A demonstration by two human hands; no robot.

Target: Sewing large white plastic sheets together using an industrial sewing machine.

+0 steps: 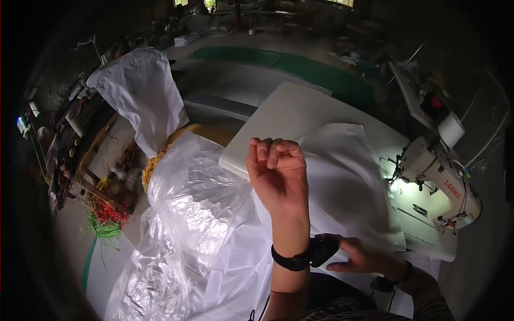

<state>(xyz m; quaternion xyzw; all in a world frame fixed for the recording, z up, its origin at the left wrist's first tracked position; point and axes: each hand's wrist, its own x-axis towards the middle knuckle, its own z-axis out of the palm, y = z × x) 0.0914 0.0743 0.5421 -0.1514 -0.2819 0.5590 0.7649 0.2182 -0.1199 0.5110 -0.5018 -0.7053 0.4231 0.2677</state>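
Observation:
My left hand (279, 174) is raised in the middle, palm up, with its fingers loosely curled and nothing in them. A black strap (292, 261) circles its wrist and carries a dark rounded device (323, 250). From the lower right comes my right hand (360, 255), its fingers and thumb on either side of that device; the right wrist wears a black band with a small dark device (381, 283). Beneath and beyond the left hand, white fabric (340, 182) covers part of a pale worktable (292, 115). Crinkled clear plastic (198, 198) lies to the left of the hand.
An industrial sewing machine (439, 179) with a lit needle area stands at the right end of the worktable. White cloth (144, 91) is draped at the far left, above yellow material (152, 166). Red and green strands (105, 219) hang near a wooden frame at left.

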